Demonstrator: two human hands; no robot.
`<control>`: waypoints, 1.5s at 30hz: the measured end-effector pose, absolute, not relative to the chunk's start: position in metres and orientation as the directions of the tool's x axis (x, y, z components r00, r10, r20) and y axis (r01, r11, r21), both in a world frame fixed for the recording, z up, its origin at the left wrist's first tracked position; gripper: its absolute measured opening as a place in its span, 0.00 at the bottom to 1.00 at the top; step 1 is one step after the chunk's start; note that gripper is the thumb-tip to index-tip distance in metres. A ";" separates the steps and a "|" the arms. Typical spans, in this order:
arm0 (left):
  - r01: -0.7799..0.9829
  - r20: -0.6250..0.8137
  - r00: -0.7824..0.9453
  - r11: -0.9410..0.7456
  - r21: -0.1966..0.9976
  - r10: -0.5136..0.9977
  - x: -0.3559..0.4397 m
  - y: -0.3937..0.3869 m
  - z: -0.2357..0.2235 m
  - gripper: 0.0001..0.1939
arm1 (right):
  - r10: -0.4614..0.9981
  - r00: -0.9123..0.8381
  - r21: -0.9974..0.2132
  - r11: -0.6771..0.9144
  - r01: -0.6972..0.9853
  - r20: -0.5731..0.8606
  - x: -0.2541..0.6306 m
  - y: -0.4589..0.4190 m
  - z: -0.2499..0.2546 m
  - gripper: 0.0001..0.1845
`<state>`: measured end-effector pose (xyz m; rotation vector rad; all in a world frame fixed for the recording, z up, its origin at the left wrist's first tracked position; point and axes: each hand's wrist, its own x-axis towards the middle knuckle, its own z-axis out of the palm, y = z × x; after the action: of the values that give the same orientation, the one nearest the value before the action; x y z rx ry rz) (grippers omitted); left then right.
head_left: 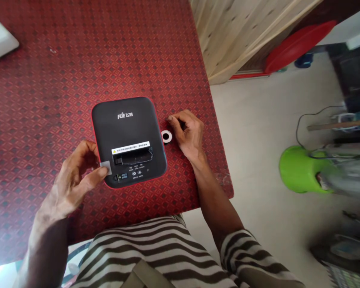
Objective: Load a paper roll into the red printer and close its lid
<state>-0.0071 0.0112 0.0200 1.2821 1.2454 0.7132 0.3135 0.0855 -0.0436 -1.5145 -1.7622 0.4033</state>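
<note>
A black, red-edged printer (124, 128) lies on the red patterned table, its slot and small buttons on the side towards me. At its lower left corner, my left hand (75, 176) has its thumb on a small greyish translucent piece (107, 167). The other left fingers curl beside the printer's edge, partly hidden. Just right of the printer is a small white ring-shaped roll (167, 136) with a dark centre. My right hand (187, 130) rests on the table beside this roll, fingers curled and thumb near the index finger, with nothing visible in it.
The red patterned table (63, 72) has its right edge just beyond my right hand. A white object (0, 38) sits at the far left. To the right, a green bucket (297, 168) and a red round object (297, 46) stand by a pale floor. A cable runs near the bucket.
</note>
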 end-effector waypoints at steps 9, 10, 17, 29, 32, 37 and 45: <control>0.346 -0.258 0.240 0.166 0.923 0.936 -0.002 0.012 0.028 0.13 | 0.936 -0.009 -0.677 0.262 0.688 0.353 0.314 0.087 -0.044 0.15; 0.351 -0.256 0.235 0.164 0.922 0.938 -0.001 0.013 0.028 0.13 | 0.935 -0.009 -0.677 0.263 0.687 0.355 0.314 0.087 -0.045 0.15; 0.316 -0.305 0.210 0.230 0.920 0.929 0.000 0.011 0.026 0.16 | 0.933 -0.014 -0.673 0.271 0.688 0.361 0.313 0.086 -0.044 0.14; 0.109 -0.366 0.241 0.350 0.930 0.899 0.008 0.015 0.030 0.17 | 0.927 -0.008 -0.680 0.282 0.677 0.376 0.313 0.086 -0.045 0.12; 0.109 -0.375 0.227 0.359 0.927 0.899 0.007 0.012 0.029 0.18 | 0.933 0.003 -0.699 0.268 0.663 0.360 0.313 0.085 -0.045 0.13; 0.112 -0.378 0.212 0.362 0.925 0.901 0.005 0.006 0.027 0.16 | 0.948 0.008 -0.700 0.229 0.677 0.318 0.313 0.085 -0.045 0.13; 0.114 -0.368 0.158 0.353 0.929 0.916 0.016 0.008 0.033 0.13 | 0.944 0.000 -0.692 0.241 0.681 0.329 0.314 0.085 -0.043 0.12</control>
<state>0.0157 0.0082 0.0333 1.0683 1.2902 0.7677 0.3137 0.0845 -0.0427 -1.5069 -1.7472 0.4340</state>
